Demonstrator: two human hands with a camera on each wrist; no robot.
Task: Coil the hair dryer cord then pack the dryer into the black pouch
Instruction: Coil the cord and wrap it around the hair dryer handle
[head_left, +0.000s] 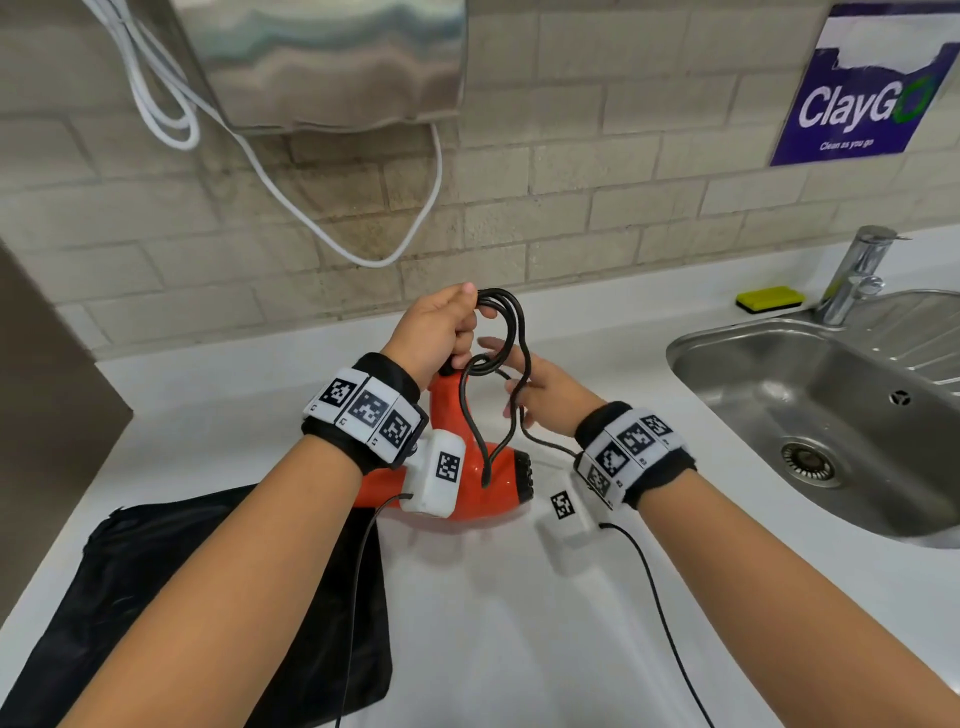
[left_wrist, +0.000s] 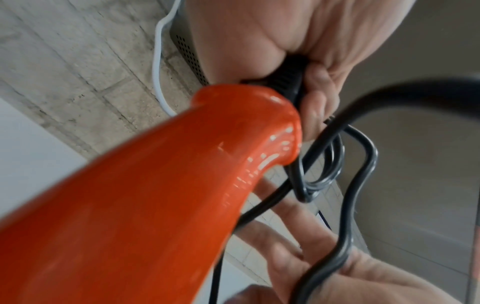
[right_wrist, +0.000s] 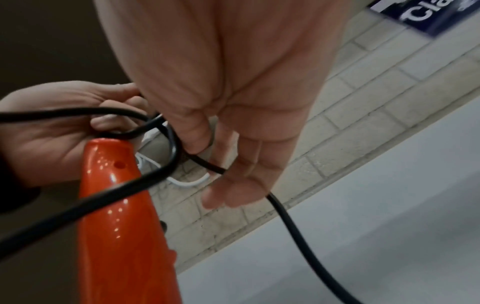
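The orange hair dryer (head_left: 488, 483) lies nozzle down on the white counter with its handle (left_wrist: 182, 185) raised. My left hand (head_left: 457, 322) grips several loops of the black cord (head_left: 511, 332) together with the cord's stem (left_wrist: 288, 82) at the handle's end. Just right of the loops, my right hand (head_left: 519, 387) pinches the cord (right_wrist: 207, 164) between thumb and forefinger, the other fingers (right_wrist: 233, 191) loosely extended. From that pinch the cord (right_wrist: 298, 232) trails down to the counter. The black pouch (head_left: 208, 597) lies flat at the lower left, partly under my left forearm.
A steel sink (head_left: 779, 395) with a faucet (head_left: 857, 270) and a yellow sponge (head_left: 769, 299) sits to the right. A steel box (head_left: 322, 57) on the brick wall trails a white cable (head_left: 363, 254). Thin black wrist-camera leads (head_left: 654, 597) cross the white counter (head_left: 519, 649).
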